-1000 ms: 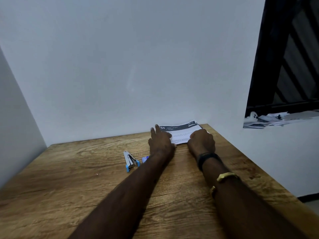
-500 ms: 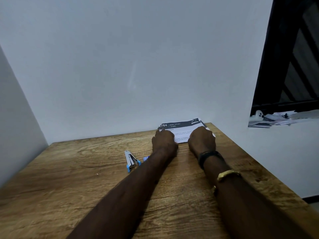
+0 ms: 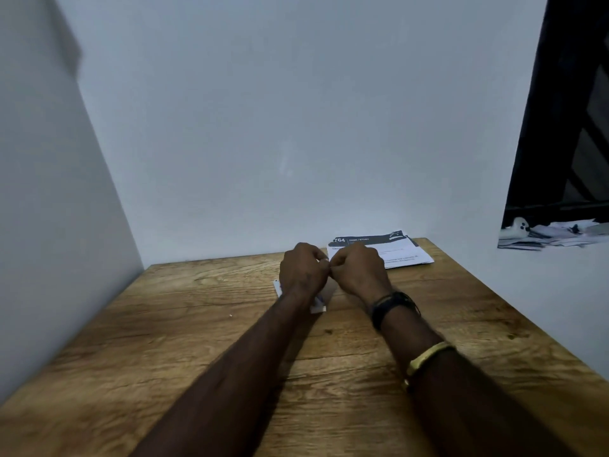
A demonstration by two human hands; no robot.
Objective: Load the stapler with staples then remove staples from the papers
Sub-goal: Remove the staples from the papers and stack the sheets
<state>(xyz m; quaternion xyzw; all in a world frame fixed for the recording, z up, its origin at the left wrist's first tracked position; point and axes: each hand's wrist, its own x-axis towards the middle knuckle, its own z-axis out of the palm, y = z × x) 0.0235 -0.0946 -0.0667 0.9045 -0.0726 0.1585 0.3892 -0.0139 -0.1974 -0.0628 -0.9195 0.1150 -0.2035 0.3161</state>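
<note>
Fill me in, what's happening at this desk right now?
A person has both hands raised just above the wooden desk, the left hand and right hand curled with fingertips meeting, as if working something tiny between them; what it is cannot be seen. The papers lie untouched by the back wall. A pale object, possibly the stapler, lies mostly hidden under the left wrist.

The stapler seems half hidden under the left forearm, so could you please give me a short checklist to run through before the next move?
1. Stapler within reach, partly under left wrist: ok.
2. Stapler open for loading: cannot tell.
3. Left hand and right hand meet, fingers pinched; staples between them: cannot tell.
4. Papers flat at the table's far edge, clear of both hands: ok.
5. Staples left in papers: cannot tell.
</note>
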